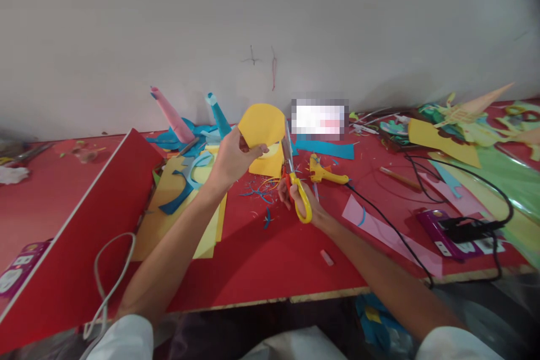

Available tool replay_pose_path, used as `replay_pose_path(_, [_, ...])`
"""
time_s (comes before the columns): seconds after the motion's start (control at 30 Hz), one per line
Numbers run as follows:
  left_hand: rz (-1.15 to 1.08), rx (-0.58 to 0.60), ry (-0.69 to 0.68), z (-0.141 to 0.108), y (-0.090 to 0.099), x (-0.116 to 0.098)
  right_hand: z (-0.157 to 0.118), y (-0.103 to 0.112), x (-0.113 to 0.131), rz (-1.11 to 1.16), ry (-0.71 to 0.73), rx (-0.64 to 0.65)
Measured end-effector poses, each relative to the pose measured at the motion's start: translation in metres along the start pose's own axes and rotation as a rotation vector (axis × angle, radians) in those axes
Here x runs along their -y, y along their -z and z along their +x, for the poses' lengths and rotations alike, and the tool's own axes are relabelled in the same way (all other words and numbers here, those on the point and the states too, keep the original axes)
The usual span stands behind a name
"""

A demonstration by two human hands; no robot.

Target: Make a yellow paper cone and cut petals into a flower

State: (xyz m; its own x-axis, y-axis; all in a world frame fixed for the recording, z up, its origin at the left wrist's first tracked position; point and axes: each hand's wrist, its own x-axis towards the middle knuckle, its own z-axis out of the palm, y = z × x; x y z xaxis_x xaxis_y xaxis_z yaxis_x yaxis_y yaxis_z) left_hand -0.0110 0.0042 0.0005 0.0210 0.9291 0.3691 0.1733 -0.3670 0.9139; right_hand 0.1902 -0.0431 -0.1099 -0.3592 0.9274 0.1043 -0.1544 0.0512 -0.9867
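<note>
My left hand point(236, 160) pinches a rounded piece of yellow paper point(262, 124) and holds it up above the table. In my right hand point(301, 198) is a pair of scissors point(302, 202) with one yellow and one red handle. The blades point up, along the right edge of the yellow paper; whether they touch it I cannot tell. Below the hands lie thin paper trimmings point(259, 191), mostly blue. A yellow glue gun point(327, 171) rests just right of the scissors.
A red upright divider point(84, 219) stands on the left. Beside it are yellow sheets point(164, 230), a pink paper cone point(172, 118) and a blue paper cone point(218, 115). On the right are a pink strip point(392, 236), black cables and a purple power box point(442, 233). A white wall point(189, 39) closes the back.
</note>
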Motion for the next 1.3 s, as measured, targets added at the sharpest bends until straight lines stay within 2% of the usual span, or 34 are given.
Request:
replay_pose_path(0.1, [-0.006,-0.067,-0.074,0.001,0.003,-0.005,-0.001,0.000,-0.003,-0.008,0.004,0.018])
replay_pose_path(0.23, [0.039,-0.182,-0.262,0.000,0.010,-0.022,-0.003,0.002,-0.014,-0.028,0.023,0.050])
replay_pose_path(0.4, [0.073,-0.244,-0.416,-0.006,0.018,-0.047,-0.006,0.001,-0.015,-0.207,0.041,0.051])
replay_pose_path(0.53, [0.084,-0.248,-0.439,-0.016,0.018,-0.067,-0.011,-0.010,0.004,-0.657,0.096,0.102])
replay_pose_path(0.6, [0.114,-0.258,-0.457,-0.024,0.018,-0.079,-0.014,-0.017,0.017,-0.879,0.155,0.206])
replay_pose_path(0.7, [0.178,-0.275,-0.472,-0.033,0.018,-0.093,-0.017,-0.019,0.036,-0.895,0.206,0.332])
replay_pose_path(0.77, [0.212,-0.263,-0.449,-0.035,0.017,-0.095,-0.015,-0.014,0.047,-0.810,0.220,0.246])
replay_pose_path(0.83, [0.211,-0.224,-0.395,-0.032,0.015,-0.089,-0.012,-0.009,0.054,-0.667,0.224,0.132])
replay_pose_path(0.9, [0.155,-0.160,-0.314,-0.026,0.008,-0.070,-0.008,-0.006,0.058,-0.530,0.222,0.034])
replay_pose_path(0.97, [0.007,-0.099,-0.213,-0.021,-0.004,-0.043,-0.002,-0.004,0.059,-0.415,0.222,-0.068])
replay_pose_path(1.07, [-0.153,-0.091,-0.040,-0.024,-0.031,0.000,0.009,-0.002,0.056,-0.256,0.236,-0.189])
replay_pose_path(1.2, [-0.204,-0.007,0.086,-0.040,-0.060,0.034,0.022,0.008,0.042,-0.229,0.270,-0.319])
replay_pose_path(1.3, [-0.181,0.051,0.116,-0.045,-0.065,0.044,0.022,0.015,0.026,-0.239,0.255,-0.407])
